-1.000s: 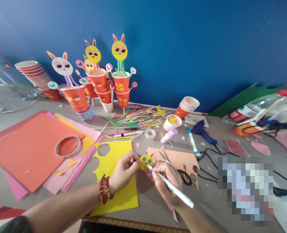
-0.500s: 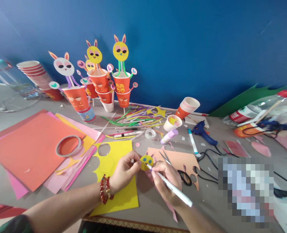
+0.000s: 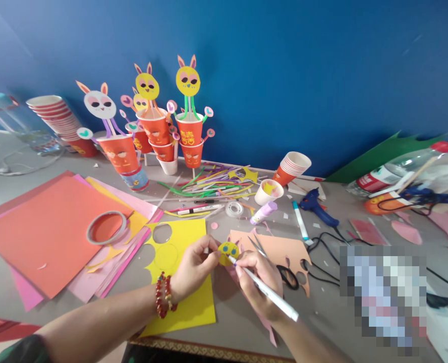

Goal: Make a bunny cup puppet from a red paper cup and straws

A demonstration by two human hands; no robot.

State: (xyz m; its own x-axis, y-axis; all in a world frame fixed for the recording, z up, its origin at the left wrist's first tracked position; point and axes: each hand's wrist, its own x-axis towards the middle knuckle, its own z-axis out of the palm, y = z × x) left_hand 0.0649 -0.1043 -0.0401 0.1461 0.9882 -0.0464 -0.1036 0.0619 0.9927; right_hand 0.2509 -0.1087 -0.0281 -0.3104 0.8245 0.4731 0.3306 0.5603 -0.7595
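Note:
My left hand, with a red bead bracelet at the wrist, pinches a small yellow paper face with blue eyes and pink ears. My right hand grips a white pen whose tip touches the lower edge of that face. Both hands hover over a yellow sheet with round cut-outs and a peach sheet. Black-handled scissors lie on the peach sheet just right of my right hand.
Orange and pink paper sheets with a tape ring lie left. Orange cups with bunny faces on sticks stand at the back. Paper strips, a glue stick, a blue glue gun, cup stacks and a bottle crowd the right.
The pen tip has shifted slightly along the yellow face; both hands stay in almost the same place.

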